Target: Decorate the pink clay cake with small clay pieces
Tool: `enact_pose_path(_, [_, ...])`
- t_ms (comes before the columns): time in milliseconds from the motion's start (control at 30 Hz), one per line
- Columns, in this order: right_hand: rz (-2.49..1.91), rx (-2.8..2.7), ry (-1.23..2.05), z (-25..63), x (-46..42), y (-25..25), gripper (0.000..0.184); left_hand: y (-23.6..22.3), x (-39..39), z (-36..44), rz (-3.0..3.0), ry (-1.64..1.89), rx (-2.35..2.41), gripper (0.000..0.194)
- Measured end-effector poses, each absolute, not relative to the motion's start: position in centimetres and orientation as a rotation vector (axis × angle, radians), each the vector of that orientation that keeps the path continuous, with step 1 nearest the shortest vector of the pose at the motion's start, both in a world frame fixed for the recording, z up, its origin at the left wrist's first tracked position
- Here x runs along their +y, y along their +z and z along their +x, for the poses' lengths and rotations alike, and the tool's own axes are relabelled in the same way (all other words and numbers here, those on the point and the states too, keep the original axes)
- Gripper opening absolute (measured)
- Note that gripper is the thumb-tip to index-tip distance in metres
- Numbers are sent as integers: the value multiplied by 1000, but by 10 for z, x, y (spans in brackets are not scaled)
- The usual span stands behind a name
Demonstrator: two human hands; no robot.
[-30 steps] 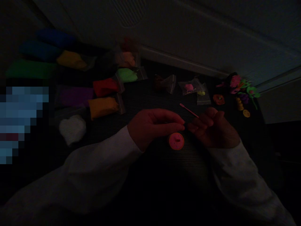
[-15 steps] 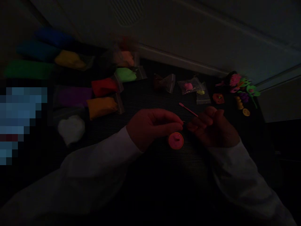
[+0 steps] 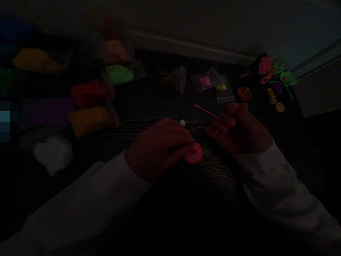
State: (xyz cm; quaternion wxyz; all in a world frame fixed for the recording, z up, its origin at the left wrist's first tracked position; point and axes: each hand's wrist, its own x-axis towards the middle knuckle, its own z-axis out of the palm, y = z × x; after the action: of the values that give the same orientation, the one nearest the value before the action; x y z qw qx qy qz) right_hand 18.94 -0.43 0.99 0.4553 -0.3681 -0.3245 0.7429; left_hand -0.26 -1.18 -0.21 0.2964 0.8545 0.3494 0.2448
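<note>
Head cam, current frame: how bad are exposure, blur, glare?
Head view: heavily underexposed, lower middle nearly black; head view: blue pack soft at upper left, faint glints on the clear bag around the pink lump, pixelated blocks at left edge; head view: pink disc readable, partly covered by the left hand.

My left sleeve point(image 3: 87, 199), long and plain, off-white to pale grey in dim light, loose with soft creases, a neat left cuff point(image 3: 134, 172) above my bare left hand point(image 3: 160, 149), my matching right sleeve point(image 3: 277, 188), more deeply folded, right cuff point(image 3: 257, 158) above my bare right hand point(image 3: 239, 131)
</note>
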Motion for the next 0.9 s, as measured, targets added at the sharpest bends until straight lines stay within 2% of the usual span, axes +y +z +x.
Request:
enact_pose_path(400, [-963,-682,1846,188,-2,16,24,-3,-13,-3,2246,595,909,13])
enact_pose_path(700, [-816,-708,1936,193,-3,12,15,-4,-14,-4,2264,605,909,15])
enact_pose_path(900, [-855,-716,1890,191,-3,13,21,-4,-13,-6,2301,629,909,16])
